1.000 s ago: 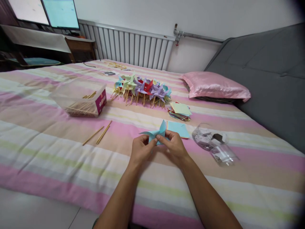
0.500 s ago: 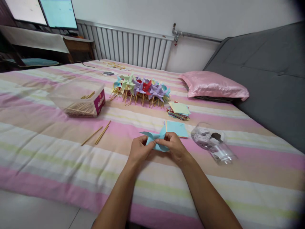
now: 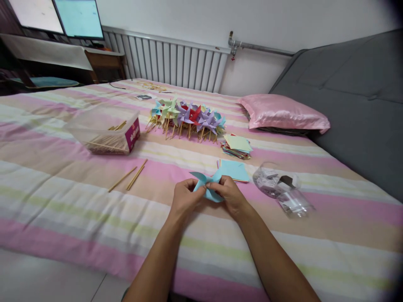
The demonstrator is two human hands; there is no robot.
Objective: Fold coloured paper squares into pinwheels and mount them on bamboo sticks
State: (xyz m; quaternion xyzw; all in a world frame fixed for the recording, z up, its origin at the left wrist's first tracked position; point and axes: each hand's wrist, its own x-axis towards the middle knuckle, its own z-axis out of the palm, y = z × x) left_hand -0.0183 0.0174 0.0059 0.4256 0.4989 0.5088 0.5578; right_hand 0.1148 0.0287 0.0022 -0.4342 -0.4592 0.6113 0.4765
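Note:
Between both hands is a light blue paper pinwheel (image 3: 211,194), its corners bent in towards the centre. My left hand (image 3: 186,196) grips its left side, with the thumb pressed near the middle. Closed on the right side is my right hand (image 3: 232,195), thumb and fingers pinching the folded paper at the centre. The two thumbs meet there and hide what lies beneath. Just behind the right hand lies a stack of square paper sheets (image 3: 235,171) with blue on top.
Several finished pinwheels (image 3: 189,117) stand behind. At left are a clear box of sticks (image 3: 103,140) and loose sticks (image 3: 135,176). A second paper stack (image 3: 237,144), clear plastic containers (image 3: 280,186) and a pink pillow (image 3: 283,112) lie to the right on the striped bedspread.
The right-hand corner of the blue paper is folded further towards the centre, and the fingers have closed in slightly there. Other things stay where they were.

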